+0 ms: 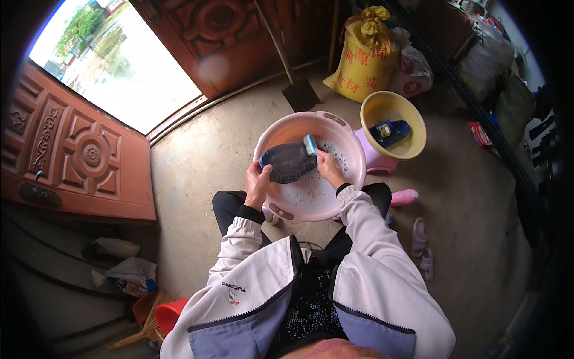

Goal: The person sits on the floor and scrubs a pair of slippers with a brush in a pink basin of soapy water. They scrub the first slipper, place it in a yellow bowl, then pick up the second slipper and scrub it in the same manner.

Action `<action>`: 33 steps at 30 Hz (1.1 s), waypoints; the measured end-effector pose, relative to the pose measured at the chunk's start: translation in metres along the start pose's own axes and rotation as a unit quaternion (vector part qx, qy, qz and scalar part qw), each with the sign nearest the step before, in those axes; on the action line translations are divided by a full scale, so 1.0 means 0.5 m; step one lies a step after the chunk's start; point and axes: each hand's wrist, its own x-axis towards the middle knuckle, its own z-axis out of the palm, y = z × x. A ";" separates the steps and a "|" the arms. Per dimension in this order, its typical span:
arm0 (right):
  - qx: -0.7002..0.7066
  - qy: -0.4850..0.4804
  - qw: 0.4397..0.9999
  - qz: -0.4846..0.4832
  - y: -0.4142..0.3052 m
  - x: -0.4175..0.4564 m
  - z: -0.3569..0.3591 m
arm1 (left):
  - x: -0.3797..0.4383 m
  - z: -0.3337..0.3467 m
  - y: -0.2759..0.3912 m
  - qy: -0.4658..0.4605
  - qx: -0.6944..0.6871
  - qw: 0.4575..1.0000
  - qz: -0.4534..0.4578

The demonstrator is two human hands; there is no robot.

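Observation:
My left hand (258,180) grips one end of a dark slipper (289,162), whose sole faces up over a pink plastic basin (355,179). In my right hand (329,168) is a blue scrubbing brush (310,145), its pale bristles at the slipper's far end. Soapy water with suds (309,196) lies in the basin below. A yellow plastic basin (417,146), to the right, holds a blue slipper (397,131) with a cartoon decoration. It rests on a light purple plastic stool (374,162).
A shovel (301,93) and a tied yellow sack (365,58) stand beyond the basins. Lilac slippers (419,236) and a pink plastic object (404,197) lie at the right. An open wooden door (89,152) is at the left, with a broom (150,327) near my left side.

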 end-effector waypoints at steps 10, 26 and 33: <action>0.004 -0.036 0.999 -0.003 0.019 -0.015 0.026 | 0.037 -0.055 -0.031 0.035 0.051 0.998 0.023; 0.032 -0.025 0.999 -0.012 0.060 -0.001 0.009 | 0.028 -0.035 -0.029 0.072 0.109 0.991 0.016; 0.016 -0.018 1.000 0.019 0.000 -0.021 0.014 | 0.020 -0.041 -0.039 0.094 0.159 0.982 0.050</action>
